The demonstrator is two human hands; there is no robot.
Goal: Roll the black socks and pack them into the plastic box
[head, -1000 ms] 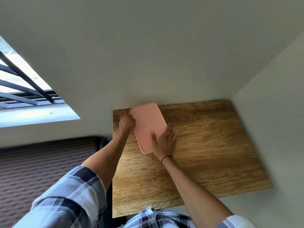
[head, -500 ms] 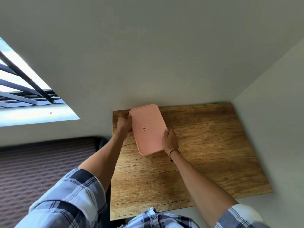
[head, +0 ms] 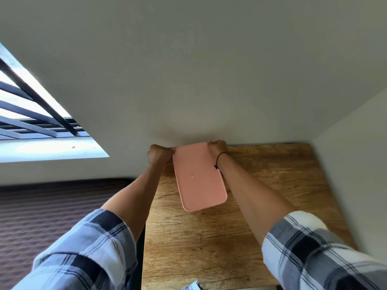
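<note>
Left hand (head: 159,156) curled closed on the far-left corner of the plastic box (head: 199,176); right hand (head: 217,149) curled over its far-right corner, thin black band at that wrist. Both grip the pink lid's far edge. Box lies on the wooden table (head: 261,206), up against the wall, lid on and flat. No black socks in view; whether any are inside cannot be told. Judgement: either final closing or a start, and nothing visible settles which.

one head-worn view looks steeply down onto the wooden table (head: 209,237).
</note>
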